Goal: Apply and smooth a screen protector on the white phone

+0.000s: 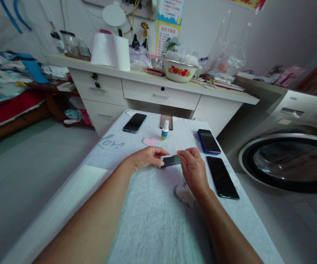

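Note:
A smartphone [171, 160] with a dark screen and a pale edge is held sideways just above the cloth-covered table. My left hand [146, 157] grips its left end, thumb on the near edge and fingers behind. At the right end, my right hand [194, 167] is closed in a pinch against the phone's top edge. Something thin and tan [181, 155] shows at its fingertips, too small to name. Beyond the hands stands a small white spray bottle [164, 131] with a blue and yellow label.
On the table [147, 220] lie a black phone [135, 123] at far left, a brown-backed phone or case [170, 121] behind the bottle, and two phones [209, 141] [222, 177] on the right. A white desk [161, 93] stands behind; a washing machine [290, 146] is at right.

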A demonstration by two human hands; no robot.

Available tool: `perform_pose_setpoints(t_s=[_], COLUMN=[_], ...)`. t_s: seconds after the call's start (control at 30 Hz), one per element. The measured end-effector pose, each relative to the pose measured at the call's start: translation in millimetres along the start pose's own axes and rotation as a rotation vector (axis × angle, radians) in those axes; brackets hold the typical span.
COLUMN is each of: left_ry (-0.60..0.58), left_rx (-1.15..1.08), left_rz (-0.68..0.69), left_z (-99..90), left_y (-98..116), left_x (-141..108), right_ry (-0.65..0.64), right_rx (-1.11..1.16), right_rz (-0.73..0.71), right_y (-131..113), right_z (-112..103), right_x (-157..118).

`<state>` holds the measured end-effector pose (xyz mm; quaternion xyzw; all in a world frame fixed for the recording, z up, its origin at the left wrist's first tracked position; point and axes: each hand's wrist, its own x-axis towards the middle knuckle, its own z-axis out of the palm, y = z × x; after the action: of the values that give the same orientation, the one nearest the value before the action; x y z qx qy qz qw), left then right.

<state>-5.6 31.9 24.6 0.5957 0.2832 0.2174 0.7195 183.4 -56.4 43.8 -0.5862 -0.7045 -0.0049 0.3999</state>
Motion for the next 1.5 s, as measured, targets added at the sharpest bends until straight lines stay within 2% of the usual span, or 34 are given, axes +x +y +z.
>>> perform_pose_setpoints(t_s=[0.73, 0.97, 1.5], left_ry=[-0.005, -0.004, -0.02], left_rx=[0.003, -0.016, 0.011], left_rz=[-0.001, -0.001, 0.008], left_z=[0.5, 1.7, -0.9], left_y=[1.0, 1.3, -0.6], left_x=[-0.5, -0.8, 0.3], right_ry=[-0.021, 0.0, -0.038], right_rx=[-0.009, -0.041, -0.142], right_rz=[0.026, 0.022, 0.064], right_y=[-4.7, -3.3, -6.3], right_z=[-3.2, -2.0, -3.4], right_x=[0.7, -0.3, 0.2])
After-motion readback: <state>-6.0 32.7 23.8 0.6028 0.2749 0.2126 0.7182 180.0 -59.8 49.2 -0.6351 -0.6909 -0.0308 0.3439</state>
